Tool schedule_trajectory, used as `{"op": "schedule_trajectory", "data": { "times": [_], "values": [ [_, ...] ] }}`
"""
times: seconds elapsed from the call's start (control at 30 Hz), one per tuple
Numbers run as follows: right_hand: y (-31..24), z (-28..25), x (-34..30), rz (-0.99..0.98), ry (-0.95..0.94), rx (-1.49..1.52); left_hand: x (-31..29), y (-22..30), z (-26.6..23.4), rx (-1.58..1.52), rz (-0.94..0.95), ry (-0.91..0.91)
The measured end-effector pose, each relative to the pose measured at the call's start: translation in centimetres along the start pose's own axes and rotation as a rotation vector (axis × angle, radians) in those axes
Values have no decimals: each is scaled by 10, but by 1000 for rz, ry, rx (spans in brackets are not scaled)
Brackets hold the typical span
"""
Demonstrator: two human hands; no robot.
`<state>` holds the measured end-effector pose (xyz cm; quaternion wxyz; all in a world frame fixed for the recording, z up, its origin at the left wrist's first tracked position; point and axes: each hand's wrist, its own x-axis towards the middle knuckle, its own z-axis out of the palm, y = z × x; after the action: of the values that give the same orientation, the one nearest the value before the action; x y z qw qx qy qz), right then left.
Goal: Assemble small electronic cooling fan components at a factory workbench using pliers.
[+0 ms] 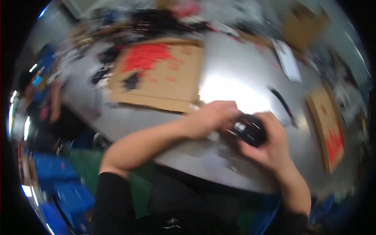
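One black object (252, 132) sits between the hands over the metal worktop (225, 58); the right hand (273, 147) clasps its right side, the left hand (211, 117) is at its left edge, its grip too blurred to tell.

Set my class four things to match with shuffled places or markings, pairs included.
1. Rounded black object
2. Large shallow brown cardboard tray
3. Curved black strip
4. Flat white rectangular panel

A. Beside the far brown cardboard box
B. Held in the right hand
C. Lying just beyond the right hand
D. Bearing a large red patch

Pairs: 1-B; 2-D; 3-C; 4-A
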<state>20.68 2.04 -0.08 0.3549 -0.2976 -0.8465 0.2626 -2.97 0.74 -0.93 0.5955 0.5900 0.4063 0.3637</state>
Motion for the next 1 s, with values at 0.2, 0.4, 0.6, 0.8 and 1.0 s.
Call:
{"op": "schedule_trajectory", "data": {
  "times": [0.2, 0.4, 0.6, 0.8, 1.0],
  "values": [
    [-12, -16, -32, 208, -104, -183, 25, -17, 37, 299, 143, -18],
    [-27, -3, -13, 180, -103, -120, 11, -7, 18, 144, -10, -42],
    [135, 3, -39, 380, -324, -89, 21, -11, 17, -37, -62, -97],
    [77, -7, -20, 290, -327, -113, 19, -11, 14, -65, -65, -105],
    [49, -14, 0, -225, -240, 135, 14, -6, 18, -36, -78, -105]
  ]
}}
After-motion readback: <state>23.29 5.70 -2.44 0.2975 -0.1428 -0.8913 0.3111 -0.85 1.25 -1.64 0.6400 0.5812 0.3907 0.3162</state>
